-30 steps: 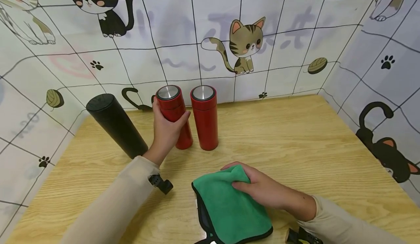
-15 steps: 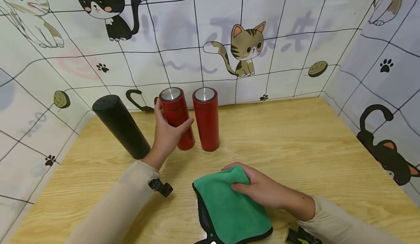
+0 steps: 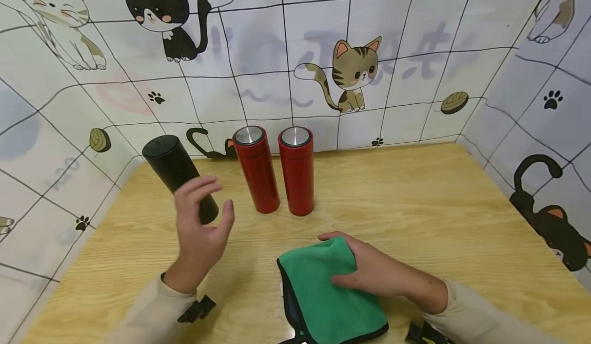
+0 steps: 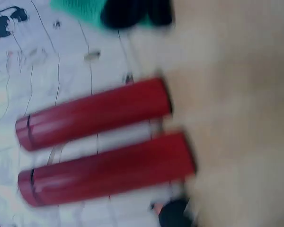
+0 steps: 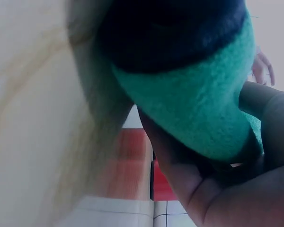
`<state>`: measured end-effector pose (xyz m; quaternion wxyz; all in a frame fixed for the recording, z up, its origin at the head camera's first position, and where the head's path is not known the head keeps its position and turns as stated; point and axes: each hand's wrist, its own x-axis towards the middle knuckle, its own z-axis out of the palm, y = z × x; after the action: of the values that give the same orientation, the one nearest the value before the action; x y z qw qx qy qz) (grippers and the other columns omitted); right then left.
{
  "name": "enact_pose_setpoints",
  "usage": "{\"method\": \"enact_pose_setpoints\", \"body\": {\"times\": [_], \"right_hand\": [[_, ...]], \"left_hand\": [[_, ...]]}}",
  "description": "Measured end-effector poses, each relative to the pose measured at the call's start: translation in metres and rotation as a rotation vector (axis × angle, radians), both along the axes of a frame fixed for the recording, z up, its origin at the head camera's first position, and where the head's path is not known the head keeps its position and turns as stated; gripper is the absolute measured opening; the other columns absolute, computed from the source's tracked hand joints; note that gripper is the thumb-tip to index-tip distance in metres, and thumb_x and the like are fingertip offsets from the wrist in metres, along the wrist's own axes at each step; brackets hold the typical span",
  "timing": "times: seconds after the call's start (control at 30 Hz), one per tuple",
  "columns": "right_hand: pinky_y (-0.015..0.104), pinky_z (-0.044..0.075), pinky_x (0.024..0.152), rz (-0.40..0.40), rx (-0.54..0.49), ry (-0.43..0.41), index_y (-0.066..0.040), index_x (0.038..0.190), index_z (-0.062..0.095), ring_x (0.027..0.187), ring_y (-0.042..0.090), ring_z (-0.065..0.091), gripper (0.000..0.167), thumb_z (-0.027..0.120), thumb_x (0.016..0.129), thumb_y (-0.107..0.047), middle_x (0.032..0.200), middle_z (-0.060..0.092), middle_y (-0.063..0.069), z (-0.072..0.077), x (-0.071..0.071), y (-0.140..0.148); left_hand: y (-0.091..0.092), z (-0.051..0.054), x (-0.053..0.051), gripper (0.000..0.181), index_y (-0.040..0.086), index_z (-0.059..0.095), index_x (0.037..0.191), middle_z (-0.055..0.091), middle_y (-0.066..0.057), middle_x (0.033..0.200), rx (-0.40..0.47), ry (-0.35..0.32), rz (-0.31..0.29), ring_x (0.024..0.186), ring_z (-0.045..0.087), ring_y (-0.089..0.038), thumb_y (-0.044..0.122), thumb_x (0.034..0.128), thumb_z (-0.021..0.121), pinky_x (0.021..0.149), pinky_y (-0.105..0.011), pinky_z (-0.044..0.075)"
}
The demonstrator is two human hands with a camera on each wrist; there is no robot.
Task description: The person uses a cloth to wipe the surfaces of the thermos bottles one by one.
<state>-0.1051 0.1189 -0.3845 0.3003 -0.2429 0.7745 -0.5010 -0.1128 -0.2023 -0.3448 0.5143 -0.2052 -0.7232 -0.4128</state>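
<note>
Two red thermos bottles with silver-topped lids, a left one point(image 3: 258, 174) and a right one point(image 3: 297, 174), stand side by side with a narrow gap at the back of the table. To their left is a matte black cylindrical bottle point(image 3: 167, 163), partly covered by my left hand point(image 3: 200, 239). That hand is raised with fingers spread in a loose curve, holding nothing; whether it touches the black bottle I cannot tell. My right hand point(image 3: 376, 272) grips a folded green cloth point(image 3: 325, 292) with black edging, thumb on top and fingers behind, as the cloth point(image 5: 194, 104) in the right wrist view confirms.
The wooden table point(image 3: 415, 195) reaches back to a wall sheet point(image 3: 258, 51) printed with grid lines and cartoon cats. The sheet continues down both sides. Small black wrist cameras, such as the left one point(image 3: 197, 309), sit on both wrists.
My left hand has let go of the left red bottle and drawn back towards me and left, in front of the black bottle. The right hand keeps its grip on the cloth.
</note>
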Motion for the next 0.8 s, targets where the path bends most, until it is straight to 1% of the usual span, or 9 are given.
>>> {"method": "enact_pose_setpoints", "body": {"times": [0.07, 0.1, 0.17, 0.23, 0.33, 0.47, 0.57, 0.7, 0.8], "right_hand": [[0.031, 0.049, 0.097, 0.010, 0.025, 0.013, -0.025, 0.153, 0.032, 0.125, 0.021, 0.057, 0.079, 0.077, 0.088, -0.021, 0.137, 0.059, -0.002, -0.003, 0.001, 0.002], [0.030, 0.049, 0.098, 0.017, 0.030, 0.018, -0.027, 0.154, 0.030, 0.126, 0.020, 0.056, 0.081, 0.077, 0.088, -0.020, 0.138, 0.059, -0.003, -0.004, 0.001, 0.003], [0.028, 0.048, 0.098, 0.033, 0.038, 0.034, -0.029, 0.155, 0.028, 0.128, 0.019, 0.056, 0.083, 0.076, 0.089, -0.020, 0.140, 0.058, -0.005, -0.004, 0.001, 0.003], [0.025, 0.048, 0.098, 0.045, 0.044, 0.044, -0.031, 0.156, 0.027, 0.129, 0.019, 0.055, 0.083, 0.075, 0.089, -0.018, 0.141, 0.057, -0.007, -0.004, 0.002, 0.003], [0.021, 0.047, 0.098, 0.060, 0.048, 0.048, -0.031, 0.156, 0.027, 0.130, 0.017, 0.055, 0.083, 0.074, 0.090, -0.016, 0.141, 0.057, -0.008, -0.002, 0.002, 0.003], [0.020, 0.048, 0.098, 0.091, 0.043, 0.069, -0.024, 0.154, 0.034, 0.128, 0.015, 0.057, 0.074, 0.072, 0.092, -0.015, 0.141, 0.058, -0.006, 0.000, 0.003, 0.002], [0.021, 0.052, 0.091, 0.115, 0.041, 0.089, -0.016, 0.143, 0.049, 0.114, 0.009, 0.063, 0.055, 0.071, 0.092, -0.015, 0.130, 0.066, -0.002, 0.000, 0.004, 0.004], [0.021, 0.054, 0.083, 0.127, 0.034, 0.097, -0.011, 0.127, 0.061, 0.096, 0.003, 0.064, 0.036, 0.070, 0.093, -0.016, 0.114, 0.071, -0.001, 0.000, 0.006, 0.006], [0.022, 0.054, 0.082, 0.111, 0.017, 0.104, -0.011, 0.126, 0.062, 0.095, 0.004, 0.064, 0.034, 0.069, 0.094, -0.017, 0.114, 0.072, 0.000, 0.000, 0.006, 0.006]], "left_hand": [[-0.005, 0.014, -0.002, 0.042, -0.012, 0.056, 0.111, 0.055, -0.025, 0.122, 0.068, 0.093, 0.103, 0.123, 0.047, -0.039, 0.011, 0.0784, 0.069, 0.115, -0.041, 0.034], [-0.009, 0.021, -0.003, 0.047, -0.012, 0.054, 0.114, 0.053, -0.023, 0.127, 0.116, 0.100, 0.146, 0.128, 0.044, -0.038, 0.012, 0.0773, 0.070, 0.116, -0.042, 0.031], [-0.018, 0.032, -0.005, 0.059, -0.009, 0.047, 0.127, 0.044, -0.015, 0.141, 0.212, 0.020, 0.203, 0.139, 0.035, -0.029, 0.012, 0.0785, 0.072, 0.120, -0.039, 0.023], [-0.030, 0.039, -0.009, 0.077, -0.003, 0.033, 0.144, 0.032, -0.007, 0.153, 0.292, -0.120, 0.231, 0.146, 0.026, -0.018, 0.013, 0.0800, 0.074, 0.120, -0.031, 0.019], [-0.047, 0.040, -0.020, 0.101, 0.012, 0.012, 0.157, 0.018, 0.001, 0.162, 0.391, -0.355, 0.202, 0.149, 0.018, -0.008, 0.015, 0.0818, 0.079, 0.120, -0.021, 0.014], [-0.066, 0.031, -0.036, 0.111, 0.035, 0.006, 0.157, 0.029, 0.002, 0.154, 0.531, -0.544, 0.067, 0.139, 0.036, -0.013, 0.016, 0.0801, 0.083, 0.116, -0.029, 0.029], [-0.075, 0.024, -0.045, 0.100, 0.039, 0.015, 0.153, 0.043, 0.001, 0.140, 0.590, -0.606, 0.003, 0.126, 0.049, -0.018, 0.018, 0.0815, 0.083, 0.108, -0.039, 0.039], [-0.080, 0.018, -0.047, 0.079, 0.031, 0.031, 0.146, 0.049, 0.003, 0.135, 0.559, -0.628, 0.035, 0.123, 0.051, -0.017, 0.025, 0.0847, 0.080, 0.107, -0.039, 0.042], [-0.079, 0.014, -0.042, 0.073, 0.026, 0.036, 0.143, 0.050, 0.004, 0.134, 0.533, -0.598, 0.041, 0.123, 0.050, -0.016, 0.024, 0.0851, 0.080, 0.104, -0.035, 0.043]]}}
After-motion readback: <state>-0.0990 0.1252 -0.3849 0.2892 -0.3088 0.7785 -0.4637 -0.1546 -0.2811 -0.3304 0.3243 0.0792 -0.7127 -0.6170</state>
